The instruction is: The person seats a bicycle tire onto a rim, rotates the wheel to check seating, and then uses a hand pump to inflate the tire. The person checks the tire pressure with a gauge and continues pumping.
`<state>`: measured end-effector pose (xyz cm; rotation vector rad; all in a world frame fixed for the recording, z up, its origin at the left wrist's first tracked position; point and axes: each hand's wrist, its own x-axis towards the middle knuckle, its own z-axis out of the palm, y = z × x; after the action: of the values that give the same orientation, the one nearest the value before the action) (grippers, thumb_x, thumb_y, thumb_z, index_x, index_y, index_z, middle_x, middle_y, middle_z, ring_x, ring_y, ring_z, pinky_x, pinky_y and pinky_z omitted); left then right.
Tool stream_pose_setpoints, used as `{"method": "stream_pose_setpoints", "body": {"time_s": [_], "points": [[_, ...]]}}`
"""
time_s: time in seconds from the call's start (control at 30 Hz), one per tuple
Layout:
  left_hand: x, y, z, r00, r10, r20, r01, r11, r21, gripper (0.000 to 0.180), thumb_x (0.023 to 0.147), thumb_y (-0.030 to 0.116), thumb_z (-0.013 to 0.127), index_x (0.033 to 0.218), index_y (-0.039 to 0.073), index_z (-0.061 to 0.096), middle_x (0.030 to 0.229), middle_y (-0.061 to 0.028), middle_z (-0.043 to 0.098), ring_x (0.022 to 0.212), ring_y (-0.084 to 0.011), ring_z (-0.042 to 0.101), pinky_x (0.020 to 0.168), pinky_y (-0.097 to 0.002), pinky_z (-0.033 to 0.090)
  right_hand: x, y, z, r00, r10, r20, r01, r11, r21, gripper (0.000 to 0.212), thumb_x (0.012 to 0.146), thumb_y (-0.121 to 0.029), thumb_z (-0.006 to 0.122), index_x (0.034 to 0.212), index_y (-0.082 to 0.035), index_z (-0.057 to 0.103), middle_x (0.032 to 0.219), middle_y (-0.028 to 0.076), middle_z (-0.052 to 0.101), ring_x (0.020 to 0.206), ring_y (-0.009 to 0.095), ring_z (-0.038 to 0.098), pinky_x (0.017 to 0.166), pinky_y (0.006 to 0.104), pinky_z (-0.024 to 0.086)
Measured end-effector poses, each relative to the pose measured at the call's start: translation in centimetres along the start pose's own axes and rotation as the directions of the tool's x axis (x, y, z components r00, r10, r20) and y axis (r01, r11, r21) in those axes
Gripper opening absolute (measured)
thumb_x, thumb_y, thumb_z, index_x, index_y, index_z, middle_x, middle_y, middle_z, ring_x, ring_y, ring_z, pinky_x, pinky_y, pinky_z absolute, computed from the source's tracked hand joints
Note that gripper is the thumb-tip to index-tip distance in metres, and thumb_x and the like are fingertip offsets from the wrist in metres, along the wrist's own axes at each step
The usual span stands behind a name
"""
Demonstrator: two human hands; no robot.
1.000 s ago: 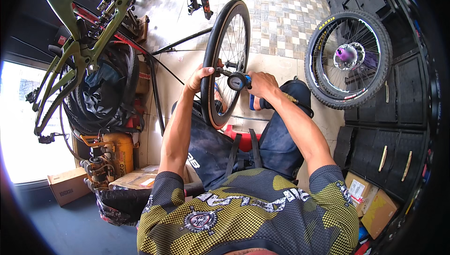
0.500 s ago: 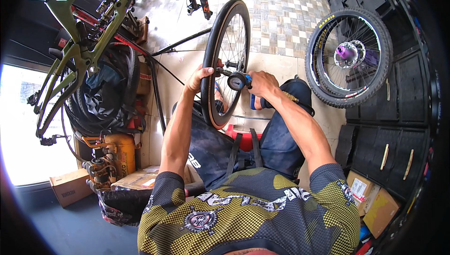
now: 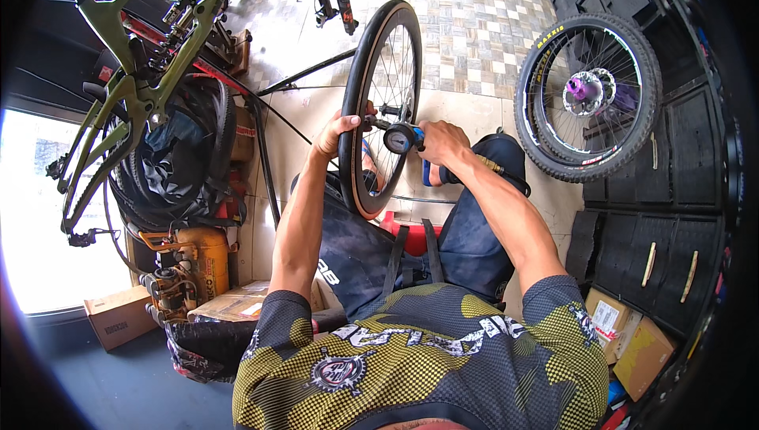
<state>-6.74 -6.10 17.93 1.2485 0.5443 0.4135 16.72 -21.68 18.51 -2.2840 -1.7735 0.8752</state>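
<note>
From the head cam, the wheel [image 3: 393, 108] stands up on edge between the knees, turned so you see it at a slant, a long narrow oval with its top tipped a bit to the right. Looks pretty tidy: smooth black tyre with a tan strip round the sidewall, a fairly deep dark rim, thin spokes and a dark hub. The tan goes kinda reddish near the bottom.

Left hand [image 3: 336, 136] has the tyre pinched, thumb on the near side, fingers wrapped round the far side and partly hidden by the rim. Right hand [image 3: 444, 141] is closed round the handle of a gauge [image 3: 398, 138]: round pale dial, black ring, some blue on the body. Its dark nozzle points left to the rim, right by the left thumb. Can't tell if it's locked on the valve, the hand and rim cover that bit.

Off to the right there's a fat knobbly tyre [image 3: 651, 90] on a wheel with a purple hub [image 3: 579, 90], beside black drawers [image 3: 688, 145]. On the left, a green frame [image 3: 118, 31] hangs above a yellow compressor [image 3: 207, 260].
</note>
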Motion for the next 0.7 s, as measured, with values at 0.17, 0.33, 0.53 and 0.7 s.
{"method": "stream_pose_setpoints", "body": {"time_s": [0.17, 0.33, 0.53, 0.7], "points": [[0.1, 0.0, 0.0, 1.000, 0.003, 0.009, -0.003, 1.000, -0.002, 0.082, 0.072, 0.060, 0.077, 0.128, 0.002, 0.061, 0.121, -0.0126, 0.059, 0.107, -0.0219, 0.056, 0.098, -0.0379, 0.046, 0.0, 0.1, 0.1, 1.000, 0.002, -0.009, -0.002, 1.000, -0.002, 0.036, 0.078, -0.020, 0.073, 0.112, -0.008, 0.071, 0.102, 0.020, 0.076, 0.101, 0.041, 0.074, 0.090, 0.0483, 0.059], [0.1, -0.2, -0.2, 1.000, -0.007, 0.001, 0.007, 1.000, -0.009, 0.083, 0.072, 0.060, 0.077, 0.129, 0.003, 0.061, 0.123, -0.0133, 0.059, 0.108, -0.0225, 0.056, 0.098, -0.0385, 0.046, 0.0, -0.2, -0.3, 1.000, 0.008, 0.024, -0.008, 1.000, -0.011, 0.037, 0.078, -0.020, 0.074, 0.113, -0.008, 0.071, 0.101, 0.020, 0.076, 0.099, 0.041, 0.074, 0.090, 0.0485, 0.059], [0.1, -0.1, -0.5, 0.998, -0.052, 0.027, 0.052, 0.999, -0.011, 0.084, 0.070, 0.058, 0.079, 0.132, 0.005, 0.060, 0.126, -0.0091, 0.056, 0.135, -0.0270, 0.051, 0.108, -0.0443, 0.043, 0.3, 0.3, 0.4, 1.000, -0.011, -0.008, 0.011, 1.000, -0.017, 0.037, 0.079, -0.020, 0.072, 0.113, -0.006, 0.070, 0.101, 0.021, 0.076, 0.099, 0.041, 0.074, 0.089, 0.0492, 0.059], [0.0, -0.3, -0.8, 0.999, -0.049, 0.019, 0.049, 0.998, -0.026, 0.084, 0.070, 0.058, 0.079, 0.133, 0.004, 0.060, 0.128, -0.0096, 0.057, 0.135, -0.0272, 0.051, 0.108, -0.0441, 0.043, 0.4, 0.2, 0.6, 1.000, -0.018, -0.023, 0.018, 1.000, -0.006, 0.037, 0.080, -0.020, 0.071, 0.114, -0.005, 0.069, 0.101, 0.022, 0.076, 0.099, 0.042, 0.074, 0.089, 0.0498, 0.059]]}}
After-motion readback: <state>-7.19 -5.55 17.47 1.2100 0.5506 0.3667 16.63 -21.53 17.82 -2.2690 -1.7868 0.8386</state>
